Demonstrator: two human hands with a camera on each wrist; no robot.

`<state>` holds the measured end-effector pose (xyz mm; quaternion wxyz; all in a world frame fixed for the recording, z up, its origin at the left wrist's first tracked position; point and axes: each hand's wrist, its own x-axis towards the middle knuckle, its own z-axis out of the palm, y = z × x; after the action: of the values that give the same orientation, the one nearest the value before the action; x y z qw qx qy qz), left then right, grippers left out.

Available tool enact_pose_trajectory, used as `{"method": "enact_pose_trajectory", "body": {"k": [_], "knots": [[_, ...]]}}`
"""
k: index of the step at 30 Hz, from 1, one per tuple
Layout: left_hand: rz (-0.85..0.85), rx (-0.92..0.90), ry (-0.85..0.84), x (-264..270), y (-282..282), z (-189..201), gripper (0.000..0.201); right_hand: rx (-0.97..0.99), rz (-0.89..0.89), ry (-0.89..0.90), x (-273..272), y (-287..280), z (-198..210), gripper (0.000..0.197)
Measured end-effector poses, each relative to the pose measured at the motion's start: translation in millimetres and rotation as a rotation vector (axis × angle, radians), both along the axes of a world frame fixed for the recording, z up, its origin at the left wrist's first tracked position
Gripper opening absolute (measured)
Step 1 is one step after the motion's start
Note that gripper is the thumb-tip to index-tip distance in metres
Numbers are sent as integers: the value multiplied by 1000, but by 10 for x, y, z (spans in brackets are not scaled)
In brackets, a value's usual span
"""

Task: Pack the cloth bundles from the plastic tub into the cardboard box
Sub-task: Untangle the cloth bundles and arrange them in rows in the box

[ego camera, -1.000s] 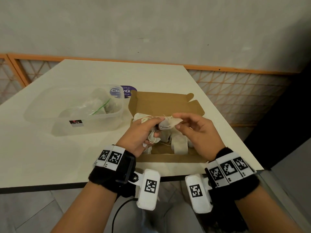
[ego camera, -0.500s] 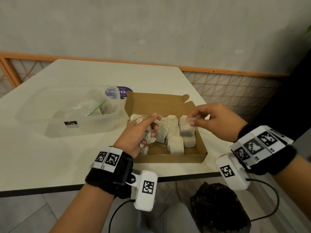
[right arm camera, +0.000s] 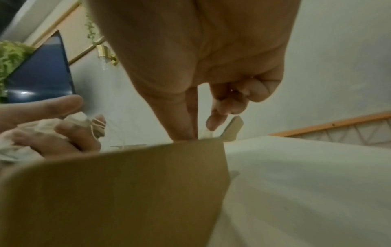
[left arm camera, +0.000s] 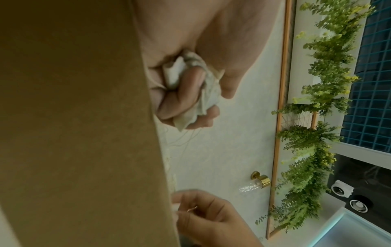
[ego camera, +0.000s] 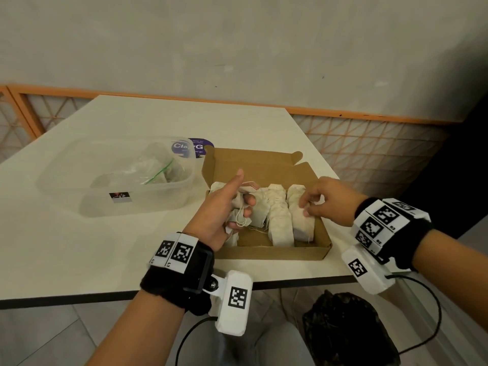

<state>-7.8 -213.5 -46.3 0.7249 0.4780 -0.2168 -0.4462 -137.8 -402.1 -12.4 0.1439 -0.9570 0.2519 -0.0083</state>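
An open cardboard box (ego camera: pixel 274 252) lies on the white table, with several off-white cloth bundles (ego camera: pixel 277 220) lined up inside it. My left hand (ego camera: pixel 227 207) hovers over the box's left part and grips a bunch of cloth bundles (ego camera: pixel 239 204) with loose strings, thumb raised; the left wrist view shows its fingers (left arm camera: pixel 186 100) curled round the cloth (left arm camera: pixel 209 93). My right hand (ego camera: pixel 306 208) reaches in from the right and pinches the top of the rightmost bundle (ego camera: pixel 301 223), which lies in the box. The clear plastic tub (ego camera: pixel 132 207) stands to the left of the box.
Inside the tub lies a clear plastic bag with a green strip (ego camera: pixel 155 173). A purple sticker (ego camera: pixel 196 147) sits on the table behind the tub. A black bag (ego camera: pixel 343 331) lies on the floor below the table's front edge. An orange lattice railing (ego camera: pixel 369 143) runs behind.
My right hand drew one bundle away from the left hand, carried it to the right and lowered it onto the box's right row. The left hand stayed put and lifted its thumb.
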Motion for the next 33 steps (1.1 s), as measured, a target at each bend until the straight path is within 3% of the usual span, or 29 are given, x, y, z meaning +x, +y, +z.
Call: {"method": "enact_pose_trajectory", "body": {"k": [2,5,8,10,13,19,22,24,26,30,33], "knots": [[-19,-20,45,8,10,12,43,-55,10,-159,25,50,53,27],[-33,-10,62,1,3,19,47,157,93,-369,115,308,166,47],[-40,43,0,-18,-4,19,50,415,183,-256,276,547,189,67],[-24,77,-33,-19,1,22,48,423,230,-177,376,570,164,56],[-7,78,-15,1,24,49,43,411,181,-215,437,482,156,13],[67,-11,256,114,134,117,33,440,-11,-333,381,129,59,16],[46,-52,383,149,155,144,34,456,-10,-315,364,88,61,15],[60,-34,379,143,147,169,34,442,12,-299,359,99,84,16],[137,60,156,105,128,191,26,443,39,-293,348,123,109,18],[233,322,-620,18,65,240,10,488,76,-328,346,171,139,15],[144,555,-990,21,-39,299,27,546,69,-355,339,175,138,15]]}}
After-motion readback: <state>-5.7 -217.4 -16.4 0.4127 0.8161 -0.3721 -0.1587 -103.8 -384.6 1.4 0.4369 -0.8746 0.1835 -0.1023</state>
